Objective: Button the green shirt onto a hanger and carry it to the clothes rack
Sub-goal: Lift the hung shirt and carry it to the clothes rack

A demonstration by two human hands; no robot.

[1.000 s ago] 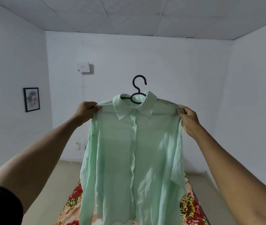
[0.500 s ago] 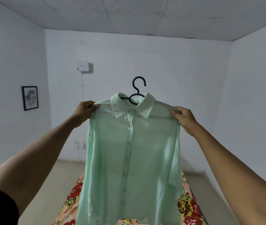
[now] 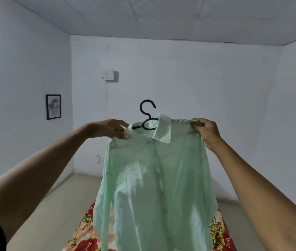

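Hands hold up the green shirt (image 3: 154, 187) on its black hanger (image 3: 148, 116). Left hand (image 3: 111, 128) pinches the collar; right hand (image 3: 206, 131) grips the shoulder.

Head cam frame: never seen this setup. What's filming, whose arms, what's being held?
There is no robot here. A person wears one wide-angle camera on the head, so the single view looks out along their own two bare arms.

The left hand pinches the green shirt at the collar, close to the neck. The right hand grips the shirt's other shoulder. The shirt hangs in the air on a dark hanger, whose hook sticks up above the collar.

Below the shirt lies a flowered cloth; what it covers is not visible. A framed picture and a white box hang on the walls. No clothes rack is in view.
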